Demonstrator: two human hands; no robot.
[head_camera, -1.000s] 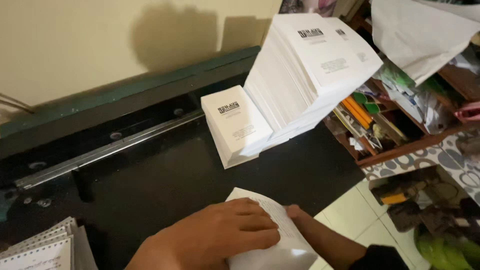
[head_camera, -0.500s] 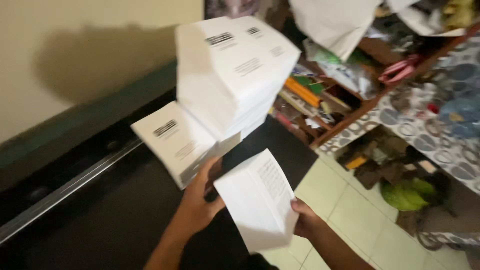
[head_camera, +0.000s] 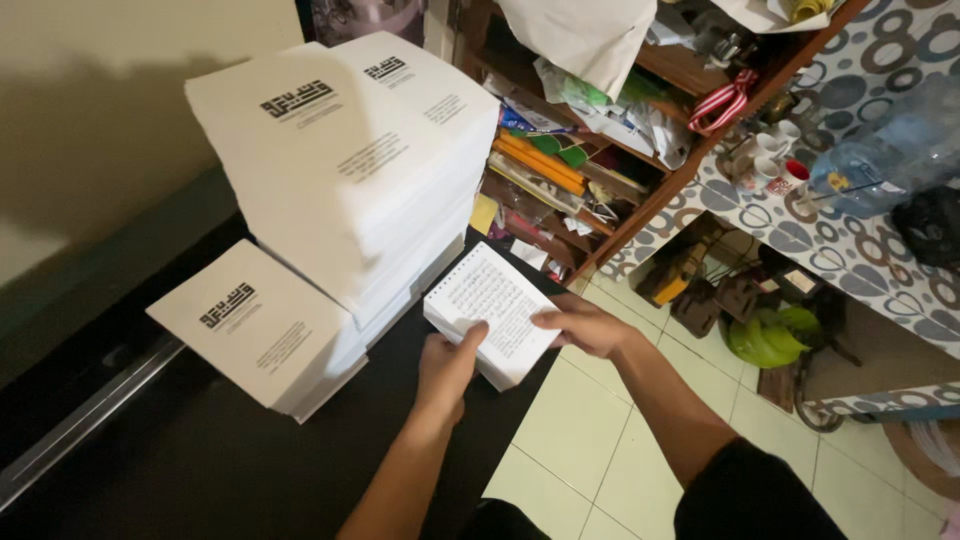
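From the head camera, the left hand (head_camera: 445, 368) pinches the near edge of a small white booklet (head_camera: 492, 312) with holes punched along its far edge, and the right hand (head_camera: 585, 325) closes on its right corner, over the black desk (head_camera: 200, 460) beside the tall stack of printed sheets (head_camera: 345, 165). Squaring it well likely means tapping its edges flat against the desk with both grips firm. The wooden shelf (head_camera: 640, 215) holds orange and green folders (head_camera: 540, 160) and loose papers.
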